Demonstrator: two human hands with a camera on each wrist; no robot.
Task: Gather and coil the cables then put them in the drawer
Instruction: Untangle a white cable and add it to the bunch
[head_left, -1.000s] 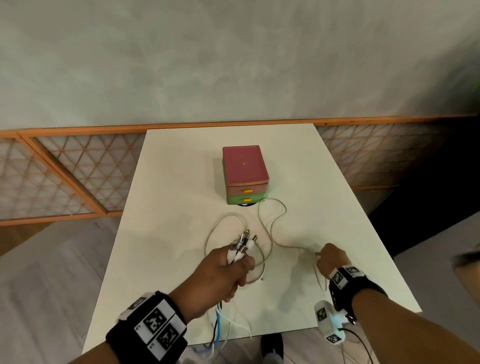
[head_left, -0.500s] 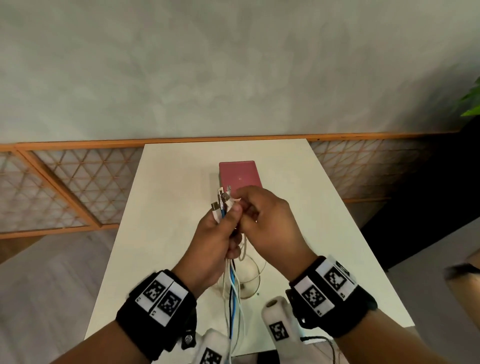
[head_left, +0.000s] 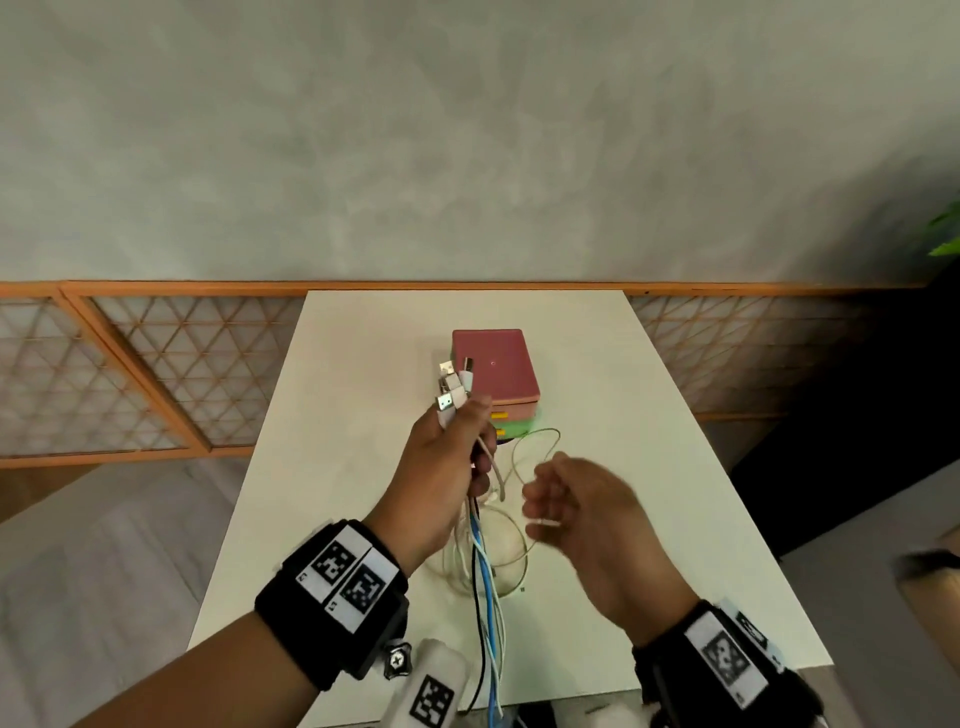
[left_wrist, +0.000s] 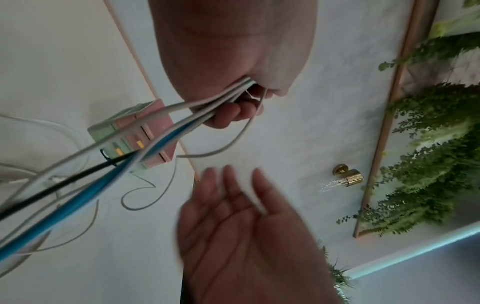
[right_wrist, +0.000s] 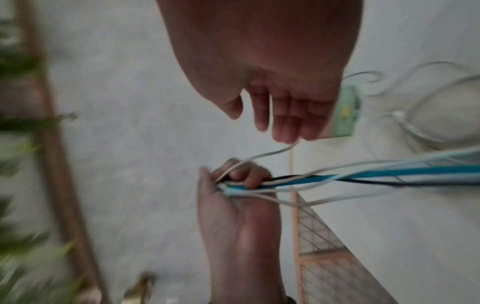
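Observation:
My left hand (head_left: 467, 441) is raised above the table and grips a bundle of cables (head_left: 485, 577), white, blue and black. Their USB plugs (head_left: 454, 384) stick up out of the fist. The strands hang down past the table's front edge, and some loops (head_left: 501, 551) lie on the table. My right hand (head_left: 561, 499) hovers open just right of the bundle, blurred, with a thin white strand (right_wrist: 270, 153) brushing its fingertips. Behind stands the small drawer unit (head_left: 498, 369), pink on top and green at the bottom, with both drawers closed. The left wrist view shows the bundle (left_wrist: 161, 133) leaving the fist.
The white table (head_left: 363, 364) is narrow, with edges close on both sides. A wooden lattice screen (head_left: 156, 374) runs along the wall behind. A green plant (head_left: 943, 228) shows at the far right.
One second ago my right hand reached for a cable end on the table. It then joined the left at the plugs, and has now let go and dropped back right, open.

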